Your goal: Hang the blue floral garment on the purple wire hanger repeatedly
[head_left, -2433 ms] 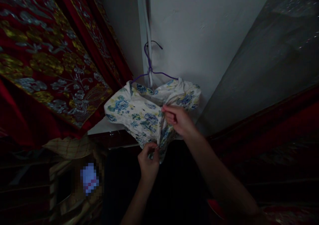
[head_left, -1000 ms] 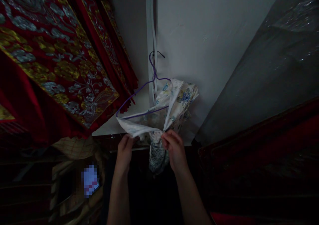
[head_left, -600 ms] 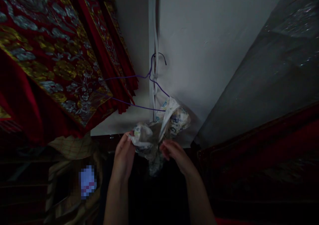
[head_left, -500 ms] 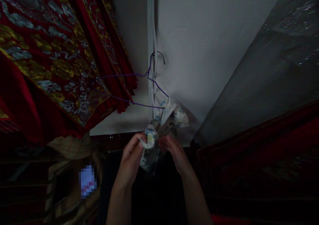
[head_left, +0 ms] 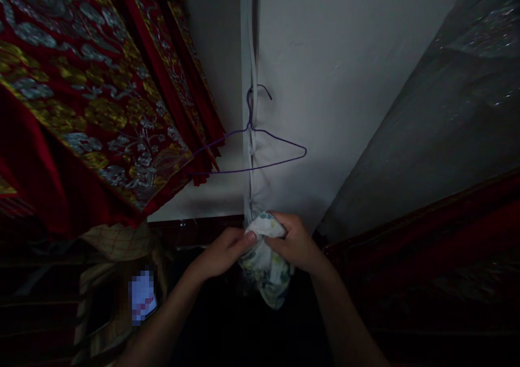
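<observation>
A white cloth [head_left: 266,261] with a blue, green and yellow print hangs bunched between my two hands, low in the middle of the head view. My left hand [head_left: 233,248] pinches its upper left edge, thumb on top. On the other side my right hand [head_left: 294,242] grips the upper right part, with the fingers behind the fabric. Just above and apart from the cloth, a thin purple wire hanger [head_left: 278,165] hangs bare by its hook. Its left end passes in front of or behind red fabric; I cannot tell which.
Red embroidered cloth [head_left: 101,112] with gold and silver patterns hangs on the left. A white cord [head_left: 251,47] runs down the wall [head_left: 325,58]. At right stands a plastic-covered panel [head_left: 430,118]. A lit screen, blurred out [head_left: 142,296], lies at lower left by a checked cloth [head_left: 122,240].
The printed cloth has come off the right end of the hanger and down toward me. Both hands now hold it; the right hand was loose beside it before. The hanger has swung level.
</observation>
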The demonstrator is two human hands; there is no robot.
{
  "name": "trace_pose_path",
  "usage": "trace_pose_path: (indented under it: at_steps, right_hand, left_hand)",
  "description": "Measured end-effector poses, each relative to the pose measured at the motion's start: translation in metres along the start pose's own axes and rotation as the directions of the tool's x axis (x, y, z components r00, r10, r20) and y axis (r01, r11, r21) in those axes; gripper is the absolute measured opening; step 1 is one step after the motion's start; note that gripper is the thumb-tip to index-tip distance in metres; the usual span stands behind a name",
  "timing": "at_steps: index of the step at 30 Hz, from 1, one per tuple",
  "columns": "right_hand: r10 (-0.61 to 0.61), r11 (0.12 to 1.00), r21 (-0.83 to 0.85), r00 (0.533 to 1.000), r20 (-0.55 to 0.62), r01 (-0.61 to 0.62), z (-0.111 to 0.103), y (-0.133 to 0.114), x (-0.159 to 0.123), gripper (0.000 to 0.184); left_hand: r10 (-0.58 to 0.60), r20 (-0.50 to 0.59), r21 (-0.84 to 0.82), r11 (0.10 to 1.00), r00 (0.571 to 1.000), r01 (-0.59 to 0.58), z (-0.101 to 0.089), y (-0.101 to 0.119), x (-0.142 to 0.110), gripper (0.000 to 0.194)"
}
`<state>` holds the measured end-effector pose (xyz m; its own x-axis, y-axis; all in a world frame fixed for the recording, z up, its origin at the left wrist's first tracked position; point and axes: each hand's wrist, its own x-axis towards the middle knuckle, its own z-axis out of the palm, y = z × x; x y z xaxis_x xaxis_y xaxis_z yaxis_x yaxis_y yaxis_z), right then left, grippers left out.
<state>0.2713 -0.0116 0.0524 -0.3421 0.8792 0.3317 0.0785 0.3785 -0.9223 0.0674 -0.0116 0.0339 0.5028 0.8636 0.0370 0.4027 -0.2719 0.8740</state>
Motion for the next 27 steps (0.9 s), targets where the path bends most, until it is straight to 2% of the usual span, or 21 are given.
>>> trace_pose_path:
  at_steps: [2,5,6,7,9,12,15,18,19,21,22,24,27]
  right_hand:
    - [-0.144,0.986,-0.100,0.979,-0.145,0.130,-0.018,-0.001,0.017,0.008]
    - [-0.280,0.954,-0.215,0.873,-0.400,0.207,-0.038,0.001,0.054,0.035]
    - [-0.295,0.951,-0.223,0.848,-0.440,0.214,-0.041,0.004,0.070,0.041]
    - [-0.296,0.952,-0.213,0.844,-0.447,0.221,-0.042,0.009,0.087,0.044]
    - [-0.279,0.957,-0.185,0.879,-0.387,0.222,-0.041,0.023,0.119,0.040]
    - [-0.155,0.976,-0.188,0.955,-0.252,0.109,-0.040,0.050,0.148,0.028]
    - [-0.094,0.977,-0.211,0.964,-0.249,0.040,-0.051,0.067,0.139,0.017]
    - [-0.095,0.969,-0.246,0.959,-0.267,0.028,-0.071,0.063,0.107,0.009]
    - [-0.103,0.964,-0.263,0.959,-0.266,0.030,-0.078,0.057,0.096,0.008]
    - [-0.122,0.956,-0.292,0.956,-0.266,0.041,-0.087,0.041,0.077,0.008]
    - [-0.129,0.953,-0.301,0.954,-0.269,0.044,-0.090,0.033,0.070,0.007]
    - [-0.127,0.953,-0.299,0.955,-0.269,0.043,-0.091,0.017,0.061,0.007]
    - [-0.115,0.964,-0.263,0.965,-0.237,0.050,-0.083,0.002,0.055,0.007]
  left_hand:
    - [-0.092,-0.004,0.204,0.975,0.996,0.091,-0.007,-0.009,-0.009,0.049]
    - [-0.131,-0.135,0.447,0.877,0.982,0.178,-0.027,-0.013,-0.023,0.036]
    - [-0.130,-0.196,0.508,0.834,0.972,0.214,-0.035,-0.012,-0.027,0.033]
    - [-0.128,-0.254,0.560,0.789,0.959,0.253,-0.043,-0.010,-0.030,0.032]
    - [-0.125,-0.336,0.632,0.705,0.934,0.322,-0.058,-0.003,-0.036,0.033]
    - [-0.124,-0.342,0.678,0.654,0.932,0.336,-0.071,0.003,-0.043,0.032]
    - [-0.154,-0.246,0.685,0.671,0.957,0.284,-0.079,-0.002,-0.047,0.030]
    - [-0.180,-0.145,0.628,0.743,0.973,0.231,-0.091,-0.009,-0.045,0.035]
    - [-0.151,-0.139,0.607,0.768,0.979,0.204,-0.096,-0.009,-0.042,0.038]
    - [-0.019,-0.172,0.588,0.800,0.985,0.118,-0.107,-0.003,-0.034,0.043]
    - [0.074,-0.205,0.587,0.808,0.976,0.062,-0.113,0.002,-0.029,0.044]
    - [0.253,-0.284,0.588,0.808,0.925,-0.040,-0.120,0.017,-0.016,0.048]
    - [0.412,-0.360,0.560,0.813,0.837,-0.160,-0.121,0.040,0.006,0.064]
